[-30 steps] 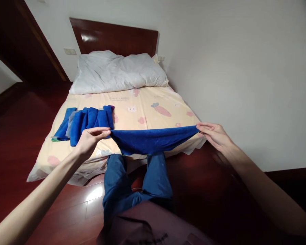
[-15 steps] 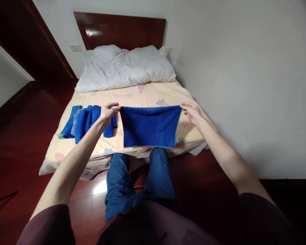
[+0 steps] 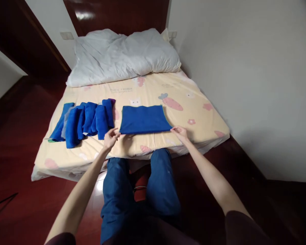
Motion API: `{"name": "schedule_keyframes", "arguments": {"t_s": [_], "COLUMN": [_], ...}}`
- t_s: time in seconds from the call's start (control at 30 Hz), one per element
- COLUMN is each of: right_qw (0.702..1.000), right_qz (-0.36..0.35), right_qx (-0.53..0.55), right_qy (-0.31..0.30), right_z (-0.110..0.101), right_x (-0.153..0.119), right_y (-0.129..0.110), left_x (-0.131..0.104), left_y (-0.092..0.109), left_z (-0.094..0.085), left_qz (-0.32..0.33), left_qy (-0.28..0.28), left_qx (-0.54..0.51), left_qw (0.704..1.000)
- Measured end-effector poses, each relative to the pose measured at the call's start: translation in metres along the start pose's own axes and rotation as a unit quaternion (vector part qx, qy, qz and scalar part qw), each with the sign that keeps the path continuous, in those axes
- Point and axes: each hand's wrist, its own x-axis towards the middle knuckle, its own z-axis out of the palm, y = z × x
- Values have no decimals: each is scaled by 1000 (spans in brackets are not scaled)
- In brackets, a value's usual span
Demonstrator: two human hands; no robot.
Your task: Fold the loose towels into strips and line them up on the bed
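A blue cloth (image 3: 144, 119) with green edging is spread between my hands, its far part on the patterned bed sheet. My left hand (image 3: 112, 137) pinches its near left corner. At the near right corner, the fingers of my right hand (image 3: 180, 132) are closed on the same cloth. To the left of my left hand lie several rolled blue cloths (image 3: 71, 127) side by side, with a grey one (image 3: 65, 124) among them.
A white quilt (image 3: 124, 58) lies across the bed's far end, before a dark wooden headboard (image 3: 122, 15). The bed (image 3: 193, 119) meets the wall (image 3: 244, 85) side at the right. My knees touch its near edge.
Both hands have come down and nearer to me with the cloth's near corners. The cloth, hanging before, now has its far part on the bed. The view has tilted down.
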Motion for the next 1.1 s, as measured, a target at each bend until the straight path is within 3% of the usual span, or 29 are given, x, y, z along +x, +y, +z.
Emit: {"name": "schedule_keyframes", "arguments": {"t_s": [0.1, 0.2, 0.37, 0.53, 0.8, 0.93, 1.1], "right_qw": [996, 995, 987, 981, 983, 983, 981], "right_qz": [74, 98, 159, 183, 185, 183, 184], "right_qx": [-10, 1, 30, 53, 16, 23, 48], "right_qy": [-44, -22, 18, 39, 3, -15, 21], "right_z": [9, 11, 7, 0, -19, -20, -15], "right_x": [-28, -34, -25, -27, -31, -31, -33], "right_y": [47, 63, 64, 71, 85, 87, 81], "left_x": [-19, -24, -19, -35, -64, -64, -58], "left_y": [-57, -79, -76, -71, -79, -75, -67], "left_z": [6, 10, 9, 3, -11, -8, 0], "left_qz": [-132, -159, -149, -113, -87, -96, -108], "left_qy": [-16, 8, 42, 50, -27, -67, -65], "left_qx": [32, 8, -1, -13, 70, 102, 103], "left_qw": [991, 987, 988, 992, 993, 988, 987]}}
